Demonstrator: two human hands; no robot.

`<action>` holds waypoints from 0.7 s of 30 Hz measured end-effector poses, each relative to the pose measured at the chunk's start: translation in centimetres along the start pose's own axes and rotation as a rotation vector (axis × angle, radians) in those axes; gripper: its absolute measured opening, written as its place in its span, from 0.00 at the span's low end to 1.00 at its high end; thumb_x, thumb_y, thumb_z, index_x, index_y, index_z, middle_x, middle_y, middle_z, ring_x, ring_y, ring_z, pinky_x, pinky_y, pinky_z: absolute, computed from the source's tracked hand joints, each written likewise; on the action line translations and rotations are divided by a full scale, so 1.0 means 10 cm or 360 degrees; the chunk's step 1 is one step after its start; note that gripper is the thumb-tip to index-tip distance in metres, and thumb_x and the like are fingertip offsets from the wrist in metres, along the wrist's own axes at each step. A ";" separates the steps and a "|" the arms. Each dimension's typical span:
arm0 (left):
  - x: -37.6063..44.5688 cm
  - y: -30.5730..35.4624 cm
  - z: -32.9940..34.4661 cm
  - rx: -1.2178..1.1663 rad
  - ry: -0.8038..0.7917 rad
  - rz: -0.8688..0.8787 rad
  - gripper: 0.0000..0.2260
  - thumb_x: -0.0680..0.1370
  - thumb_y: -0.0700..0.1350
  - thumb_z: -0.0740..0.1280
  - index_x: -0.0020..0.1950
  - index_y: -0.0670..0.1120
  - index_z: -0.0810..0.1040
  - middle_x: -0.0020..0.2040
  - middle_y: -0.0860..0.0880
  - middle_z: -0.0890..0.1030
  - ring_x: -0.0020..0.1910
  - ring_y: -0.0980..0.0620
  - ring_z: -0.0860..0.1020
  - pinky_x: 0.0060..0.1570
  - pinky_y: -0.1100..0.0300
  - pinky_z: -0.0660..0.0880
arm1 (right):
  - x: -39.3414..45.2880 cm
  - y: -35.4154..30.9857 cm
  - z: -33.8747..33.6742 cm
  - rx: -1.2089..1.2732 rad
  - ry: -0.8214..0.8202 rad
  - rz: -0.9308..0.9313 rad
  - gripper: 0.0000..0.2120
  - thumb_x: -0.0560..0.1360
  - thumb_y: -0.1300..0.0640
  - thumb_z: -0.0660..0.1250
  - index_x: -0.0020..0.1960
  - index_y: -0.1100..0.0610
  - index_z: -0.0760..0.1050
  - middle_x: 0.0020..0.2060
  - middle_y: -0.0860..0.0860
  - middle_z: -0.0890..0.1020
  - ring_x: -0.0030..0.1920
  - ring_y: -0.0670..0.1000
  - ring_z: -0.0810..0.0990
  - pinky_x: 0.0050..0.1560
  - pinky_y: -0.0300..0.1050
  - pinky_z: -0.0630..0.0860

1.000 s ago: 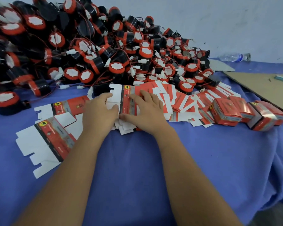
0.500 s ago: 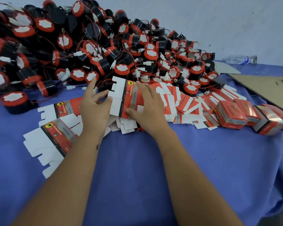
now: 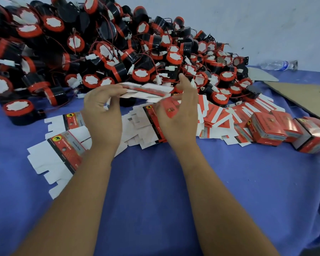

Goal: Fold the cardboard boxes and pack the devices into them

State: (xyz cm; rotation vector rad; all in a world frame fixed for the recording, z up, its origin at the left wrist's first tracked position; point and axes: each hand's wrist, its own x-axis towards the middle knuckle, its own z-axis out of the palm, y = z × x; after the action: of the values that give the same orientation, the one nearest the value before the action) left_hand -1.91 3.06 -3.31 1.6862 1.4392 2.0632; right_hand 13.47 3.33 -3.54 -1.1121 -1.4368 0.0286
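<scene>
Currently both hands are raised over the blue tablecloth (image 3: 155,182), sharing one flat box blank (image 3: 146,90) that is lifted off the table and blurred. Left hand (image 3: 102,115) pinches the blank's left end — thumb and fingertips curled onto its edge. Right hand (image 3: 177,115) is at the right end, fingers curled, thumb pointing up; it looks to be grasping that end, though blur hides the exact contact. Blank sits roughly level, edge-on to the camera, between the two hands and just in front of the device pile.

Devices (image 3: 118,52) — black cylinders with red rims, white faces, red wires and white connectors — are heaped across the far left and centre of the table, against the white wall (image 3: 248,24). One device (image 3: 18,109) sits apart at the near-left edge of the heap.

More unfolded blanks lie flat on the cloth: two (image 3: 59,150) near left, under the left forearm's side, and a loose stack (image 3: 142,126) below the hands. A fan of red-and-white blanks (image 3: 229,115) spreads to the right. Folded red boxes (image 3: 266,128) stand in a row at the right, touching each other.

Far right: a brown cardboard sheet (image 3: 303,97) lies on the table, and a plastic water bottle (image 3: 279,65) lies on its side by the wall.
</scene>
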 end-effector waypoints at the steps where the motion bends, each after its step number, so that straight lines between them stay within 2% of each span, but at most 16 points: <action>1: -0.02 0.02 0.01 0.0132 -0.0032 0.0099 0.09 0.78 0.36 0.66 0.51 0.45 0.85 0.50 0.51 0.81 0.56 0.44 0.77 0.60 0.64 0.70 | 0.01 -0.01 -0.01 -0.0011 0.0030 -0.0018 0.32 0.71 0.57 0.71 0.73 0.53 0.64 0.61 0.50 0.72 0.59 0.49 0.73 0.54 0.28 0.69; 3: -0.06 0.04 0.04 0.0337 -0.0107 0.0229 0.09 0.78 0.36 0.67 0.50 0.45 0.86 0.50 0.48 0.82 0.56 0.40 0.75 0.57 0.73 0.62 | 0.02 -0.01 -0.03 -0.0058 -0.0008 -0.0064 0.27 0.71 0.56 0.71 0.69 0.55 0.71 0.60 0.50 0.74 0.60 0.48 0.72 0.57 0.30 0.70; 4: -0.06 0.05 0.04 0.0395 -0.0125 0.0269 0.09 0.79 0.36 0.67 0.51 0.45 0.87 0.51 0.46 0.82 0.56 0.39 0.74 0.57 0.73 0.60 | 0.02 0.00 -0.04 -0.0100 -0.0054 -0.0099 0.20 0.72 0.56 0.71 0.64 0.56 0.76 0.57 0.51 0.77 0.58 0.49 0.74 0.58 0.36 0.72; 6: -0.07 0.05 0.06 0.0438 -0.0105 0.0313 0.09 0.79 0.37 0.68 0.51 0.46 0.87 0.53 0.43 0.81 0.58 0.37 0.74 0.60 0.71 0.60 | 0.01 0.01 -0.04 -0.0196 -0.0180 -0.0146 0.09 0.74 0.58 0.70 0.53 0.58 0.82 0.48 0.51 0.82 0.51 0.52 0.78 0.53 0.50 0.75; 8: -0.07 0.04 0.06 0.0393 -0.0089 0.0266 0.08 0.79 0.39 0.68 0.52 0.47 0.87 0.62 0.41 0.76 0.65 0.37 0.71 0.66 0.63 0.63 | -0.01 0.01 -0.03 -0.0264 -0.0294 -0.0151 0.07 0.75 0.58 0.69 0.50 0.59 0.83 0.44 0.52 0.83 0.47 0.54 0.79 0.49 0.55 0.76; 10: -0.08 0.06 0.06 0.0260 -0.0138 0.0177 0.08 0.80 0.39 0.67 0.53 0.47 0.86 0.69 0.40 0.71 0.71 0.41 0.68 0.69 0.59 0.65 | -0.03 -0.02 -0.02 -0.0317 -0.0336 -0.0172 0.07 0.75 0.57 0.68 0.49 0.59 0.83 0.43 0.52 0.83 0.45 0.54 0.79 0.48 0.54 0.75; 13: -0.08 0.07 0.06 0.0095 -0.0182 0.0192 0.11 0.80 0.37 0.66 0.58 0.47 0.83 0.69 0.42 0.73 0.67 0.52 0.72 0.66 0.67 0.66 | -0.03 -0.05 -0.04 -0.0372 -0.0353 -0.0196 0.09 0.77 0.54 0.67 0.48 0.58 0.83 0.40 0.51 0.82 0.41 0.52 0.78 0.44 0.50 0.74; 15: -0.08 0.08 0.05 0.0005 -0.0183 0.0186 0.17 0.81 0.37 0.65 0.68 0.50 0.75 0.68 0.44 0.75 0.68 0.55 0.72 0.68 0.64 0.67 | -0.02 -0.05 -0.06 -0.0392 -0.0352 -0.0188 0.10 0.79 0.54 0.64 0.47 0.58 0.82 0.38 0.50 0.81 0.38 0.52 0.76 0.39 0.47 0.71; 18: -0.10 0.11 0.04 -0.0241 -0.0243 -0.0064 0.28 0.79 0.37 0.63 0.78 0.47 0.61 0.70 0.50 0.75 0.71 0.60 0.69 0.73 0.64 0.62 | -0.02 -0.01 -0.07 -0.0393 -0.0380 -0.0086 0.12 0.82 0.54 0.62 0.47 0.57 0.81 0.33 0.45 0.75 0.33 0.47 0.70 0.33 0.42 0.63; 20: -0.10 0.11 0.04 -0.0233 -0.0330 -0.0106 0.30 0.74 0.33 0.61 0.76 0.45 0.65 0.71 0.52 0.74 0.73 0.59 0.68 0.74 0.63 0.61 | -0.01 0.00 -0.07 -0.0338 -0.0392 0.0032 0.12 0.82 0.53 0.61 0.47 0.56 0.81 0.31 0.43 0.71 0.31 0.45 0.67 0.32 0.39 0.60; 21: -0.09 0.10 0.03 -0.0161 -0.0381 -0.0035 0.29 0.71 0.31 0.60 0.73 0.44 0.69 0.72 0.52 0.73 0.73 0.58 0.67 0.74 0.63 0.61 | -0.01 0.01 -0.07 -0.0315 -0.0375 0.0099 0.12 0.82 0.53 0.61 0.46 0.56 0.80 0.30 0.43 0.71 0.31 0.45 0.67 0.32 0.38 0.61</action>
State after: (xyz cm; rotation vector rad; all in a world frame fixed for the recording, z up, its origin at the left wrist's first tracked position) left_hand -0.81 2.13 -3.27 1.7954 1.2520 1.8157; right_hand 14.05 2.95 -3.51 -1.3511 -1.6408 0.0643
